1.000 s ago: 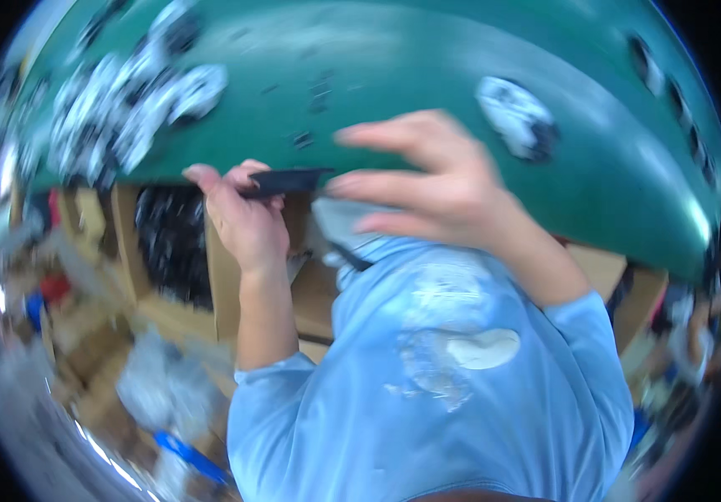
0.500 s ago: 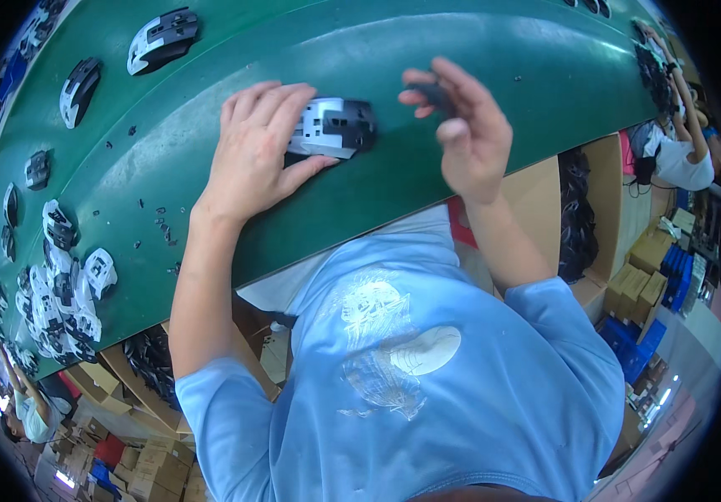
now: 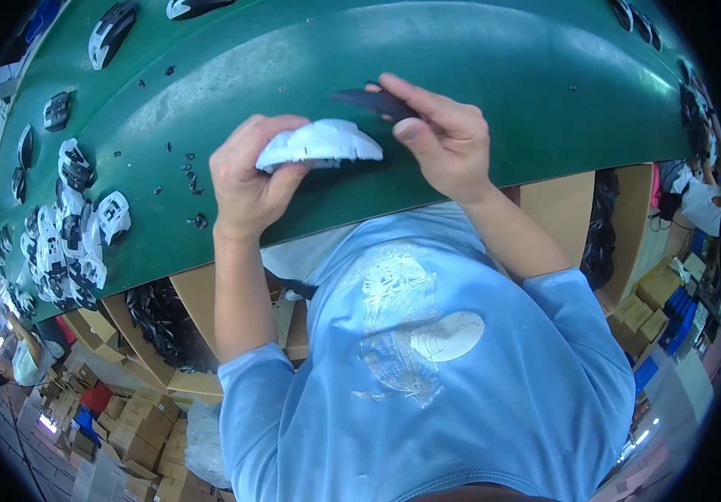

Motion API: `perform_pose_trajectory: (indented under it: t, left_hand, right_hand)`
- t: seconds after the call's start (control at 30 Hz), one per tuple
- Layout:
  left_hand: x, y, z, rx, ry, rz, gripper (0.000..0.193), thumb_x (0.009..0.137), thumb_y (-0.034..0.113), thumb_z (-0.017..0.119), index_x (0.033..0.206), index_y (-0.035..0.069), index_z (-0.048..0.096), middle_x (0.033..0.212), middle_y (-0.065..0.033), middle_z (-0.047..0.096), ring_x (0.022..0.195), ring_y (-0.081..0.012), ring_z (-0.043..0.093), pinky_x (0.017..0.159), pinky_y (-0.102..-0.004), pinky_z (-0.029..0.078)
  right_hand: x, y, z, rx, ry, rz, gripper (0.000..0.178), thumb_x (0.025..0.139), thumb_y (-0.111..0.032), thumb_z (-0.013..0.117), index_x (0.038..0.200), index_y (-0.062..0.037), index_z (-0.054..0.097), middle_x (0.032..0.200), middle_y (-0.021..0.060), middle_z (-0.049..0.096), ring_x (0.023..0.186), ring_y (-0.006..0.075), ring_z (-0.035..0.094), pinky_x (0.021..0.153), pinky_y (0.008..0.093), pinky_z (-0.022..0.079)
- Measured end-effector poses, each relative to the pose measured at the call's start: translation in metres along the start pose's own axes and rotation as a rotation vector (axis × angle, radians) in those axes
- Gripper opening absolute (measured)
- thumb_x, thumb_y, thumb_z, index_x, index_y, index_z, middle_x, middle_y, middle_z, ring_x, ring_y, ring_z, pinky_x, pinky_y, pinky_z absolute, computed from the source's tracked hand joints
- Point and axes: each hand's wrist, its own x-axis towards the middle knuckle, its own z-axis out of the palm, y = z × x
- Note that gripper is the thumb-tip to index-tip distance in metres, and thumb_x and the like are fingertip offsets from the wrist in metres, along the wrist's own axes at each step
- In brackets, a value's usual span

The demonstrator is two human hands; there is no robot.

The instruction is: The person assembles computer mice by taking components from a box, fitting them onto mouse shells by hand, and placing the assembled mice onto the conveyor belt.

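Note:
My left hand [image 3: 252, 171] is closed round a white computer mouse shell [image 3: 323, 142], holding it tilted above the green table with its pale side toward me. Between the thumb and fingers of my right hand [image 3: 448, 142] is a thin, dark curved cover piece [image 3: 377, 102]. A small gap separates the cover piece from the shell. Several small black parts [image 3: 191, 174] lie loose on the table left of my left hand. Farther left is a heap of white and black mouse shells [image 3: 68, 243].
More mouse shells [image 3: 112, 35] sit at the far left of the green table [image 3: 528, 84]. Below its near edge stand cardboard boxes [image 3: 557, 205] with black parts inside. Other people [image 3: 699, 205] are at the table's right and left ends.
My left hand has lifted the mouse shell off the table and turned it. My right hand has brought the dark cover piece lower and closer to it. The view has shifted slightly.

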Motion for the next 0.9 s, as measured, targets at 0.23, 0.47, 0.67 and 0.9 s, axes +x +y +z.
perform_pose_trajectory:
  t: [0.23, 0.47, 0.67, 0.9]
  left_hand:
    - [-0.006, 0.002, 0.011, -0.118, 0.045, 0.012, 0.026, 0.078, 0.01, 0.08, 0.102, 0.002, 0.072, 0.083, -0.0101, 0.07, 0.071, -0.0237, 0.065, 0.064, -0.0321, 0.05]
    - [-0.008, 0.018, 0.031, -0.187, 0.101, -0.241, 0.02, 0.091, 0.017, 0.077, 0.098, -0.001, 0.073, 0.078, -0.0077, 0.073, 0.068, -0.0128, 0.066, 0.062, -0.0263, 0.051]
    - [-0.004, 0.021, 0.041, -0.213, 0.119, -0.435, 0.026, 0.095, 0.023, 0.075, 0.1, -0.003, 0.073, 0.076, -0.0036, 0.072, 0.068, -0.0069, 0.063, 0.061, -0.0244, 0.05]
    - [-0.003, 0.02, 0.02, -0.551, -0.008, -0.452, 0.034, 0.094, 0.024, 0.073, 0.115, -0.002, 0.066, 0.083, -0.0009, 0.068, 0.074, -0.0085, 0.061, 0.067, -0.0256, 0.052]
  right_hand:
    - [0.012, -0.02, -0.002, -0.083, -0.229, -0.206, 0.039, 0.086, -0.013, 0.079, 0.121, 0.003, 0.072, 0.11, 0.0182, 0.076, 0.105, 0.0293, 0.073, 0.092, 0.0348, 0.057]
    - [0.003, -0.024, -0.004, -0.063, -0.139, 0.07, 0.034, 0.086, -0.02, 0.08, 0.115, -0.003, 0.076, 0.099, 0.0137, 0.077, 0.082, 0.024, 0.075, 0.071, 0.0307, 0.059]
    - [0.01, -0.017, -0.01, -0.469, -0.157, -0.205, 0.033, 0.087, -0.024, 0.079, 0.113, -0.0037, 0.075, 0.095, 0.0118, 0.076, 0.078, 0.0253, 0.073, 0.069, 0.0322, 0.059]
    - [0.036, -0.015, -0.013, -0.499, -0.205, -0.466, 0.033, 0.084, -0.015, 0.079, 0.115, -0.0059, 0.074, 0.106, 0.0081, 0.075, 0.085, 0.0239, 0.073, 0.073, 0.0326, 0.06]
